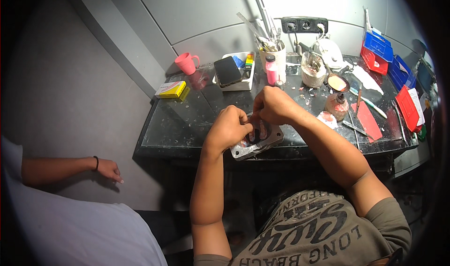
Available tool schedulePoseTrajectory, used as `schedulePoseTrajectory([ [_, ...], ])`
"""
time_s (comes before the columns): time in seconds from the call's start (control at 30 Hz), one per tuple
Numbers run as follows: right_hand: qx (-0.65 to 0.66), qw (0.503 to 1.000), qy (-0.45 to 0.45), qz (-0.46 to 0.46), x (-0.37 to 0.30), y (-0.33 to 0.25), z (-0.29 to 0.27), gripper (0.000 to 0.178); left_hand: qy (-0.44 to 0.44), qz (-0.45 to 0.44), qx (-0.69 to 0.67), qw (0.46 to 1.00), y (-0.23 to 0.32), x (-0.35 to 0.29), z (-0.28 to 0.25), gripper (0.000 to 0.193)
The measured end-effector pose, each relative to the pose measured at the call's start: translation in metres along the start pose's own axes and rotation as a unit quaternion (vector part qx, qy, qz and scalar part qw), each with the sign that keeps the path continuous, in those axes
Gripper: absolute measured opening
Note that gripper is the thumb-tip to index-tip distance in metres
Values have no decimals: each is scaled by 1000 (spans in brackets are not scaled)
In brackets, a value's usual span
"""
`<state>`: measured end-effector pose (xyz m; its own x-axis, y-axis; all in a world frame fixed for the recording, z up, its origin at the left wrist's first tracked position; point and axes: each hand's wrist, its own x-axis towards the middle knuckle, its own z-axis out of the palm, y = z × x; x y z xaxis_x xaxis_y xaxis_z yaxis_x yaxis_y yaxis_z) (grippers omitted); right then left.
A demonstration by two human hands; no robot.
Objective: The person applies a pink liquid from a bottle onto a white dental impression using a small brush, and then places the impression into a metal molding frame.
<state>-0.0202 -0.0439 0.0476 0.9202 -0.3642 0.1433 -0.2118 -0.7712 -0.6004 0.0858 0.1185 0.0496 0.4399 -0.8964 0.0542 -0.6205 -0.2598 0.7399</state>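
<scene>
At the near edge of the black worktable point(164, 130) lies a metal flask point(243, 152), a thick grey frame with holes at its corners and a pinkish, curved shape inside. It looks like a denture flask. My left hand point(228, 129) is over its left side, fingers bent and pressed together. Across from it, my right hand point(276, 106) reaches down to the flask's far edge with its fingers pinched. The fingertips of both hands meet close together above the opening. Whatever they pinch is small and hidden by the fingers.
A pink mug point(186, 63), a yellow-and-white box point(170, 89) and a white tray point(246, 84) stand at the back left. Behind the flask is a pink bottle point(271, 70). Tools and a red sheet point(367, 120) lie right. Another person's hand point(110, 170) hangs at the left.
</scene>
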Motion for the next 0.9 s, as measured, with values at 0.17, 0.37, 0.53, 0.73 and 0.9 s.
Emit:
schedulePoseTrajectory([
  [0.17, 2, 1000, -2, 9, 0, -3, 1, 16, 8, 6, 14, 1000, -8, 2, 1, 12],
  [0.37, -1, 1000, 2, 2, 1, 0, 1, 15, 19, 26, 31, 999, -7, 3, 2, 12],
  [0.53, 4, 1000, -21, -1, -6, -4, 1, 15, 22, 15, 37, 999, -4, -2, -2, 15],
  [0.73, 42, 994, 57, -87, -69, -11, -23, 23, 237, 121, -132, 955, -35, -46, -4, 13],
  [0.9, 16, 996, 7, -87, -107, -3, -30, 87, 387, -14, -294, 874, -68, -125, 51, 9],
])
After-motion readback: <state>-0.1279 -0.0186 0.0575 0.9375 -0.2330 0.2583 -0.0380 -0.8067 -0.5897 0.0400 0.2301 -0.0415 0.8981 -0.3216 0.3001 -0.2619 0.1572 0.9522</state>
